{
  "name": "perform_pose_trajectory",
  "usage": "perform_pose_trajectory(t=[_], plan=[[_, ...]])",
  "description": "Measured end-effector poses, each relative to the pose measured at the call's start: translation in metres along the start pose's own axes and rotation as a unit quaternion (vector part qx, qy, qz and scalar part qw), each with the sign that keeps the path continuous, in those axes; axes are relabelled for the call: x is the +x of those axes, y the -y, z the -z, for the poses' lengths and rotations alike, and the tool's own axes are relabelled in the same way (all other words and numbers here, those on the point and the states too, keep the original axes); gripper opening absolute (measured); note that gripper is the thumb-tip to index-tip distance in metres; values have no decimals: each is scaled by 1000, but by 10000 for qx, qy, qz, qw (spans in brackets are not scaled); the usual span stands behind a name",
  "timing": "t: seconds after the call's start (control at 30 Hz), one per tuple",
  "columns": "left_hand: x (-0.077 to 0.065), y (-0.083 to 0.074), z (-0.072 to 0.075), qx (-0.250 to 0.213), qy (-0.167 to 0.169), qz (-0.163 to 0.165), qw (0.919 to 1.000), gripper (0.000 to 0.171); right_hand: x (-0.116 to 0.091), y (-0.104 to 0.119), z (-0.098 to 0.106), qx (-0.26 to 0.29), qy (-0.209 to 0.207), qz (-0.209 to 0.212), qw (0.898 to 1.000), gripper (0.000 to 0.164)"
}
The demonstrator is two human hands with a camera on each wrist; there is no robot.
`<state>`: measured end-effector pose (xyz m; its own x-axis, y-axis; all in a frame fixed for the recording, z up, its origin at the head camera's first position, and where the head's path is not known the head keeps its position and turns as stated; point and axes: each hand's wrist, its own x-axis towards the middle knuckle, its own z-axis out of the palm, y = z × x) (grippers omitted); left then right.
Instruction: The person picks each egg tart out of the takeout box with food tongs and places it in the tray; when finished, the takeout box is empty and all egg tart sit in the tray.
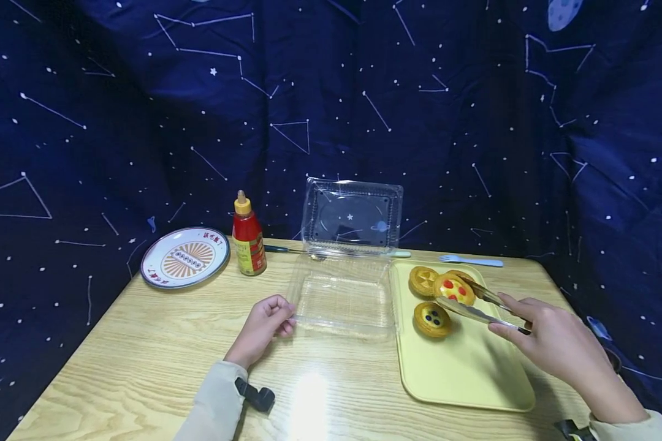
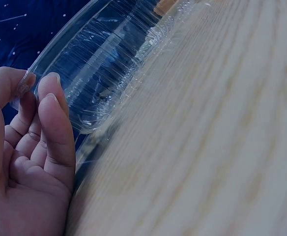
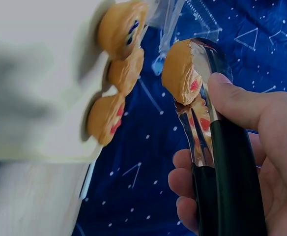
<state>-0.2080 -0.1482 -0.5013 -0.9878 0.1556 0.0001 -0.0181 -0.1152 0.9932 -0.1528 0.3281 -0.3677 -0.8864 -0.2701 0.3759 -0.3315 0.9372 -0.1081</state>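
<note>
My left hand (image 1: 263, 327) pinches the near left corner of a clear plastic clamshell box (image 1: 342, 326), which stands with its lid (image 1: 353, 214) raised. My right hand (image 1: 557, 337) grips metal tongs (image 1: 474, 313) by their black handles (image 3: 234, 182). Between the tong tips is a tart with red pieces (image 1: 455, 290), lifted over the yellow tray (image 1: 469, 380). On the tray sit a tart with dark berries (image 1: 433, 320), a tart with a pale top (image 1: 422, 281) and another red-topped tart (image 3: 106, 119), mostly hidden in the head view.
To the left stand a patterned plate (image 1: 186, 257) and a red sauce bottle (image 1: 249, 239) with a yellow cap. A blue fork (image 1: 474, 261) lies behind the tray. A dark handle (image 1: 276, 249) lies near the bottle. A starry curtain (image 1: 331, 110) hangs behind the table.
</note>
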Motion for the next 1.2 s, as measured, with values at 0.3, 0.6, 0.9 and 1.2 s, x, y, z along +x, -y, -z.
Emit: perform_pose_trajectory(t=[0.3,0.6,0.9,1.2], plan=[[-1,-1,1,-1,-26,13,10000,16,-20,-22,-5,-39,186,-140,9997,60],[0,-1,3,17,7,-46,10000,17,-30,-38,-18,-98,458,-294,9985,62],[0,-1,2,-4,13,-11,10000,18,-30,-43,-27,-233,862,-387,9953,68],[-1,-4,-1,-36,-15,40,10000,16,-30,-43,-28,-41,1356,-691,9883,80]])
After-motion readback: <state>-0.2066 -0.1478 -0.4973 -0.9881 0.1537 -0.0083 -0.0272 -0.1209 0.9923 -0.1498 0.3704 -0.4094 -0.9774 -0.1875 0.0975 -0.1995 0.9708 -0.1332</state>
